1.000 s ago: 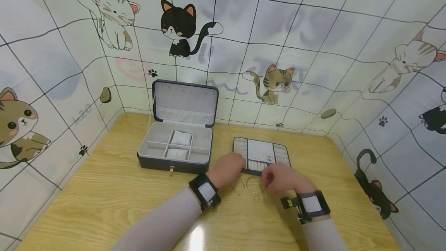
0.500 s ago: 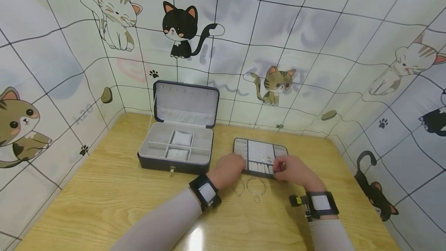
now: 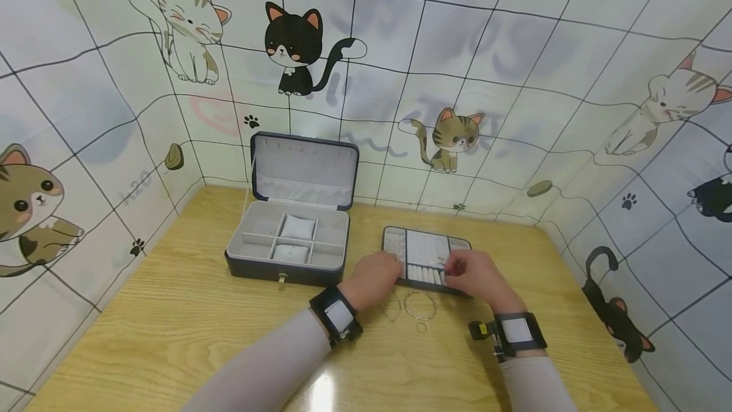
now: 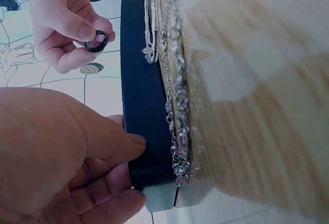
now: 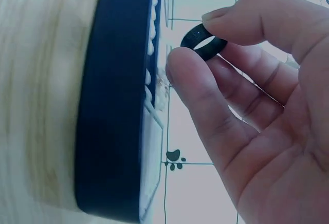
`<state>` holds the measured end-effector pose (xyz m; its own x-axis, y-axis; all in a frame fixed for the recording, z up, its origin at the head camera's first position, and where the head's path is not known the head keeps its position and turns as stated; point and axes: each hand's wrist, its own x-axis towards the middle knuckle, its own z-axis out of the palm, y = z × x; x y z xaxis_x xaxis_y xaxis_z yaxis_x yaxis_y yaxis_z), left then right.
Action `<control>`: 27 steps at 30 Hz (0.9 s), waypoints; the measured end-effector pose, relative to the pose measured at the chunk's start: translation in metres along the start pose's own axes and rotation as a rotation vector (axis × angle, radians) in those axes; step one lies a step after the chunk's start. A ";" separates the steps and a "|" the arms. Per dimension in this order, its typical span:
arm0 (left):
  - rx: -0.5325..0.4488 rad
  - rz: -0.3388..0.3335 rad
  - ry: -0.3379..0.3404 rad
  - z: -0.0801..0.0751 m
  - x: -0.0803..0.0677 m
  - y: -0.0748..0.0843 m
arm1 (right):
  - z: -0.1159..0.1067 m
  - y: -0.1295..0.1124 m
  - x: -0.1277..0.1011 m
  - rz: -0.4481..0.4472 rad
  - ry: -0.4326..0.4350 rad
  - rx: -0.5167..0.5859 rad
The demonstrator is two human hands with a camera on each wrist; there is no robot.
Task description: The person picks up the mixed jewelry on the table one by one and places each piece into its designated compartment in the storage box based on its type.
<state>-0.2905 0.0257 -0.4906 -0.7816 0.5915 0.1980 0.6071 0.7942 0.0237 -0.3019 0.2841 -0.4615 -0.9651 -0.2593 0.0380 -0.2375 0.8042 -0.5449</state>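
Ring pinched in right hand above tray, left hand steadying; next, probably seating in a slot.

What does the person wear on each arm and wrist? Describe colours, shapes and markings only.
Both arms are covered by plain, close-fitting pale grey sleeves reaching to the wrists. Each wrist carries a black strap with a white rectangular panel on top: the left wristband and the right wristband. The right one has a small black block with a yellow mark at its side. The hands are bare.
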 end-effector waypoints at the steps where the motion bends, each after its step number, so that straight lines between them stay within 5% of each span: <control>1: 0.002 0.001 0.002 0.000 0.000 0.000 | 0.001 0.000 0.001 -0.009 0.006 0.000; 13: 0.007 0.000 -0.006 -0.001 0.001 0.000 | 0.018 0.000 0.006 -0.066 0.090 0.005; 27: -0.001 0.006 -0.003 0.000 0.002 -0.001 | 0.031 -0.003 0.008 -0.091 0.089 0.031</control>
<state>-0.2927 0.0261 -0.4903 -0.7786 0.5963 0.1954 0.6116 0.7908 0.0237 -0.3055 0.2629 -0.4858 -0.9461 -0.2804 0.1620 -0.3221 0.7625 -0.5611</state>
